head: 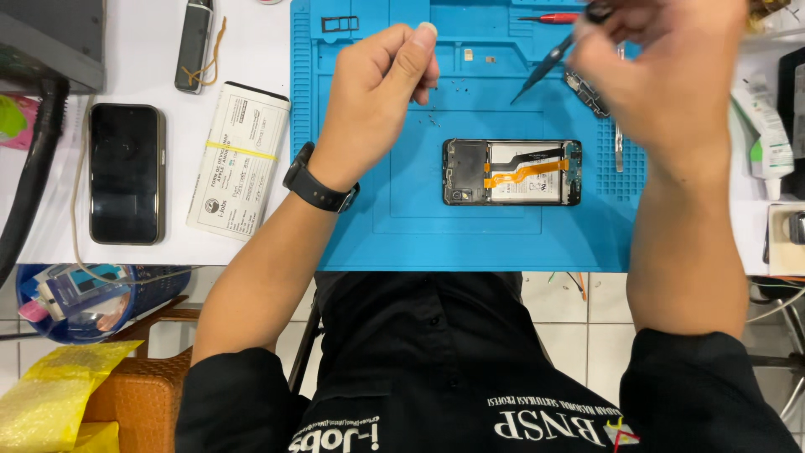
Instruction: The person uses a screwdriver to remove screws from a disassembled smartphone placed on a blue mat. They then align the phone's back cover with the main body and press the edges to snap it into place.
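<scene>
An opened phone (512, 172) with its back off lies on the blue work mat (402, 226), showing a white battery and an orange flex cable. My left hand (377, 92), with a black watch on the wrist, hovers above the mat left of the phone, fingers curled and thumb pinched to forefinger; whether it holds a small part I cannot tell. My right hand (662, 67), blurred, is raised over the mat's far right and grips a dark screwdriver (545, 67) whose tip points down toward the mat.
A dark phone (127, 173) and a white box with a yellow band (237, 159) lie left of the mat. A red-handled tool (549, 18) and a small black part (587, 91) rest on the mat's far side. A blue bucket (92, 300) stands below the table edge.
</scene>
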